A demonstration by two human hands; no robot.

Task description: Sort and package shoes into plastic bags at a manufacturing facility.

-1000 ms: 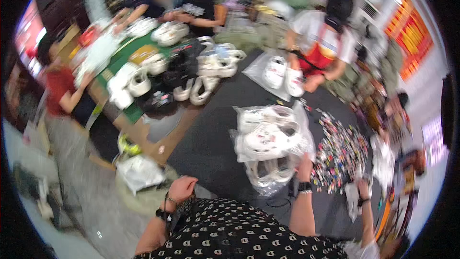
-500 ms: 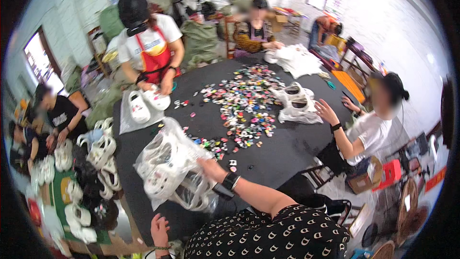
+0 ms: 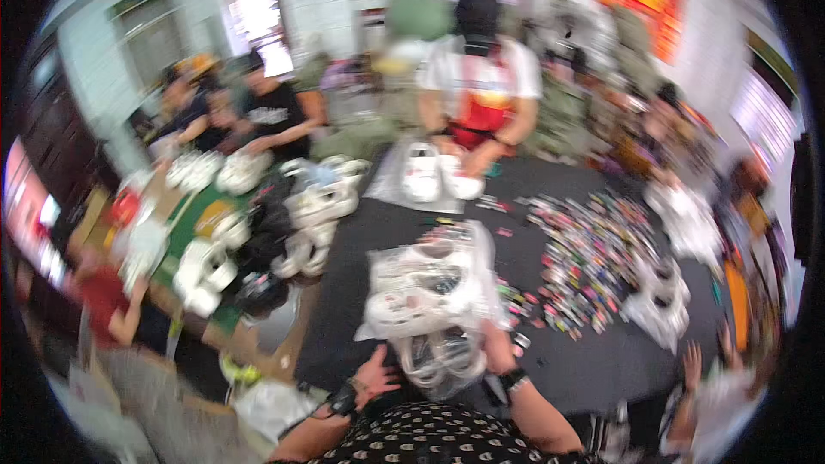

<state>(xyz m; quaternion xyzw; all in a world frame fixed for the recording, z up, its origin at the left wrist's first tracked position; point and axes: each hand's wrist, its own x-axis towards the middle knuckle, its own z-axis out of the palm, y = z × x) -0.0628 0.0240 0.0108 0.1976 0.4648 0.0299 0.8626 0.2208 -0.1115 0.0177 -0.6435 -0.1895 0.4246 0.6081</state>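
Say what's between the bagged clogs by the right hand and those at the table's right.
Head view: loose small multicoloured pieces scattered on the black tabletop.

The white clogs (image 3: 404,309) look like smooth, matt moulded plastic; the clear plastic bag (image 3: 483,266) about them is thin, crinkled and glossy. The black tabletop (image 3: 559,374) looks smooth and matt. The small charms (image 3: 593,258) look like plastic, though blur hides their finish. The patterned garment (image 3: 447,436) is matt, printed cloth; the olive sacks (image 3: 563,125) look coarse, rumpled and dull.
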